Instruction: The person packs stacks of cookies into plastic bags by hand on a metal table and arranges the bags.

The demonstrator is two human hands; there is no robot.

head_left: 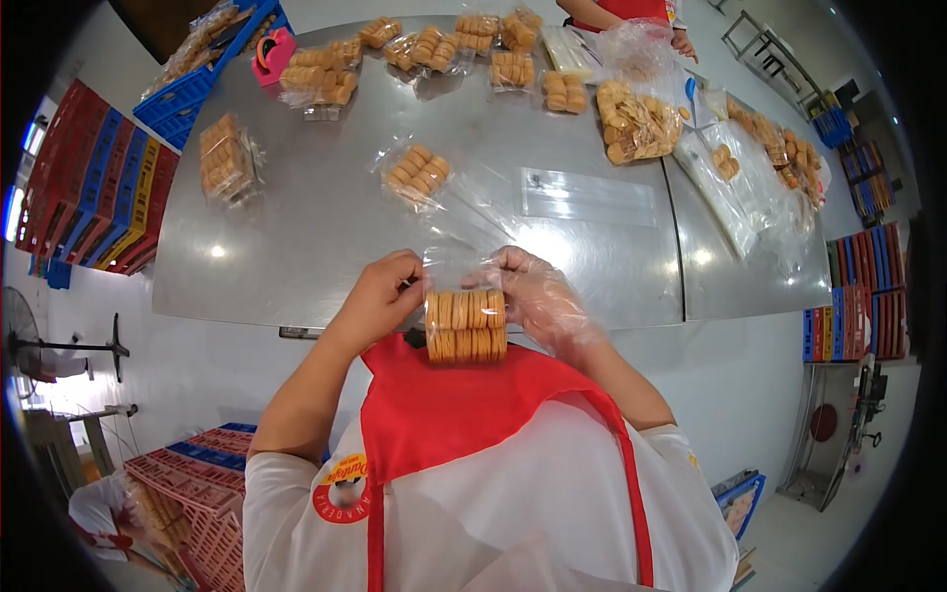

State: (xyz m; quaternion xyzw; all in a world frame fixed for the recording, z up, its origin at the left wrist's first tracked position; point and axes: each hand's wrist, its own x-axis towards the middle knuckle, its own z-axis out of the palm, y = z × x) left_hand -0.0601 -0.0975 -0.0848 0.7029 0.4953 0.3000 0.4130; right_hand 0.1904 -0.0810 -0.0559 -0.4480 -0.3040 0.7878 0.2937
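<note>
A clear plastic bag of round golden biscuits (467,328), stacked in two rows, hangs upright in front of my red apron at the table's near edge. My left hand (380,293) pinches the top left of the bag with its fingers closed. At the top right, my right hand (541,299), in a clear plastic glove, grips the film. Just beyond lies another biscuit pack (417,176) with loose film spread out on the steel table (326,237). Flat empty clear bags (588,197) rest to the right of it.
Several packed biscuit bags (513,70) line the far edge. A pink tape dispenser (273,57) stands at the far left, near a blue crate (178,109). A large bag of loose biscuits (636,123) sits at right. Across the table is a co-worker's hand (683,43).
</note>
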